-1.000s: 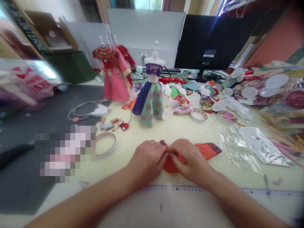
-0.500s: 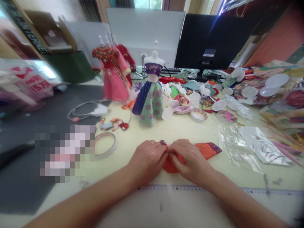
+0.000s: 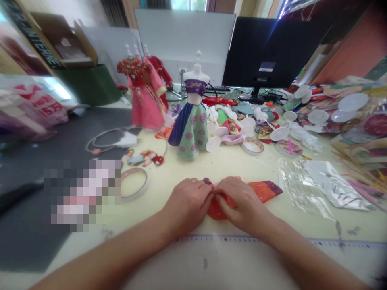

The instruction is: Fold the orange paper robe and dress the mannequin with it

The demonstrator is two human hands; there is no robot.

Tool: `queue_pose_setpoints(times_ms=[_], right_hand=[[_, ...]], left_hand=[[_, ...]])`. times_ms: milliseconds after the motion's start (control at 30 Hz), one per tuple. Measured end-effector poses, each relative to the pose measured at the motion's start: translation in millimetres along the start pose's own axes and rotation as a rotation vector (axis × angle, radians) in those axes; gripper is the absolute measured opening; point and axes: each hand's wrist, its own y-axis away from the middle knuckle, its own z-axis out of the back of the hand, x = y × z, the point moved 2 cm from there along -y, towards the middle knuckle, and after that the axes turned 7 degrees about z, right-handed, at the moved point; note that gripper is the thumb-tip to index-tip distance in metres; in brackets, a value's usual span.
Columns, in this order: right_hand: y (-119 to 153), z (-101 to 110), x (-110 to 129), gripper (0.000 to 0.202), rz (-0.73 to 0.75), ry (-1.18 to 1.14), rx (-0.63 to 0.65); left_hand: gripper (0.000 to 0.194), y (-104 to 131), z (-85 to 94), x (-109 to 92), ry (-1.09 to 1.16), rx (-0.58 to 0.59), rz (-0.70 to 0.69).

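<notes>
Your left hand and right hand meet at the fingertips, pinching the orange cloth between them. It lies on the table in front of the mannequin, one purple-tipped end showing past your right hand. A ruler runs just nearer you.

Left hand: pinching orange cloth
Right hand: pinching it too, beside the left
Ruler: toward the near edge of the table
Mannequin: upright, between hands and far edge
</notes>
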Motion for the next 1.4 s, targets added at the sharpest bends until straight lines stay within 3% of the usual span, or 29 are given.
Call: queue_pose_setpoints(times_ms=[1400], right_hand=[[1.5, -3.5, -0.4, 0.018, 0.020, 0.070, 0.077]], left_hand=[[0.019, 0.2, -2.8, 1.9, -0.015, 0.030, -0.013]])
